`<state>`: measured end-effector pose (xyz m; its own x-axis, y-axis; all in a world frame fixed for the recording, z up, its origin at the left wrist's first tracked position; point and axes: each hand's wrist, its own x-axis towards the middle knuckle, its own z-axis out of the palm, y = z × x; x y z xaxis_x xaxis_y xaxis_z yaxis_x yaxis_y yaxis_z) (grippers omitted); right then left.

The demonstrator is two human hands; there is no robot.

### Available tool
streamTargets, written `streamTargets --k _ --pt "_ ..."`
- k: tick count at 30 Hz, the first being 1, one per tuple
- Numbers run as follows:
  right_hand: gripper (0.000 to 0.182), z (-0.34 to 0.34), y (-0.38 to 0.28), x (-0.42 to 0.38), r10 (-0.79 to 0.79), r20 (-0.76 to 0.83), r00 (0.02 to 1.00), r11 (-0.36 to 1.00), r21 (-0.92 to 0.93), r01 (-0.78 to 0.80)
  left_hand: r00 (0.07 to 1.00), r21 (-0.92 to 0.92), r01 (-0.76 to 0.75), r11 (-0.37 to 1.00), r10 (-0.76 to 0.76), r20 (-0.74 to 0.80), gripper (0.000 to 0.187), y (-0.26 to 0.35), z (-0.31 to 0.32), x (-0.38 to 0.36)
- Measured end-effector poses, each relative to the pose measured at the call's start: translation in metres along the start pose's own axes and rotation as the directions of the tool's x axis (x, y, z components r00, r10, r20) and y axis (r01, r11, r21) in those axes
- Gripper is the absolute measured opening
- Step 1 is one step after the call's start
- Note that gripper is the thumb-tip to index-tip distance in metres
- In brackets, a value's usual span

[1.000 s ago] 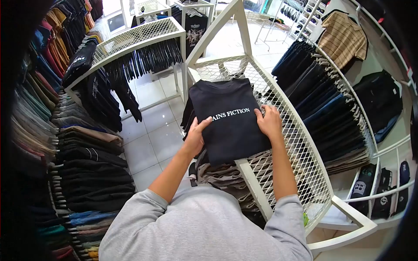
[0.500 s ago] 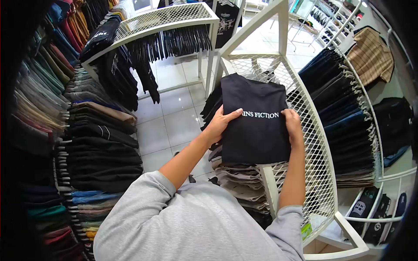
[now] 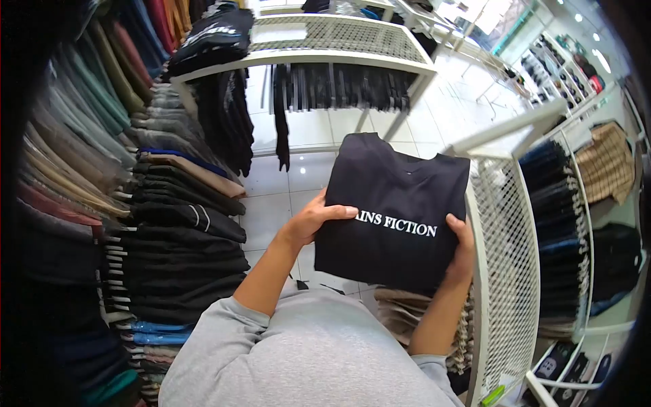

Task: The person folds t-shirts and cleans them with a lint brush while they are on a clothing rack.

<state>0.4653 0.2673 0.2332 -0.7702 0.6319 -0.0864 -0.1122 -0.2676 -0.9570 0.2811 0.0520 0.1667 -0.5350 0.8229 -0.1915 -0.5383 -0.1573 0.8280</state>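
A folded black T-shirt with white lettering ending in "AINS FICTION" is held up in front of me, tilted slightly, its collar at the far end. My left hand grips its left side, thumb lying over the first letters and fingers hidden beneath. On the right side my right hand is closed on the edge, thumb on top near the last letter. The shirt hangs in the air to the left of a white mesh-topped rack.
Ahead stands another white mesh rack with black clothes hanging below and folded black shirts on its left end. Hanging trousers line my left. Beige garments hang beneath the right rack. A checked shirt hangs at far right.
Both hands have lifted the black T-shirt off the right rack's mesh top and brought it left and closer. My view has turned, shifting the racks.
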Motion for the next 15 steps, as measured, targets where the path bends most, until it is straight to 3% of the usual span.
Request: streamTargets --k 4,6,8,10,13,15 --pt "0.077 0.091 0.039 0.039 0.008 0.08 0.997 0.997 0.078 -0.014 0.995 -0.025 -0.049 0.998 0.047 -0.089 0.074 0.042 -0.086 -0.027" --pt "0.077 0.13 0.044 0.049 0.01 0.119 0.993 0.996 0.088 -0.02 0.995 -0.103 0.036 0.994 -0.045 -0.089 0.071 0.074 -0.11 -0.042" --pt "0.077 0.164 0.05 0.067 0.046 0.118 0.992 0.991 0.121 -0.061 0.99 -0.103 -0.033 0.994 0.018 -0.143 0.067 0.086 -0.137 -0.051" --pt "0.076 0.197 0.059 0.082 0.056 0.188 0.981 0.984 0.154 -0.086 0.95 -0.147 -0.26 0.954 0.226 -0.218 0.062 0.096 -0.153 -0.06" --pt "0.072 0.239 0.073 0.105 0.106 0.227 0.968 0.975 0.167 -0.145 0.891 -0.118 -0.4 0.909 0.356 -0.281 0.059 0.12 -0.175 -0.072" --pt "0.064 0.261 0.085 0.122 0.091 0.244 0.965 0.989 0.094 -0.117 0.883 -0.124 -0.398 0.909 0.343 -0.32 0.058 0.13 -0.203 -0.073"
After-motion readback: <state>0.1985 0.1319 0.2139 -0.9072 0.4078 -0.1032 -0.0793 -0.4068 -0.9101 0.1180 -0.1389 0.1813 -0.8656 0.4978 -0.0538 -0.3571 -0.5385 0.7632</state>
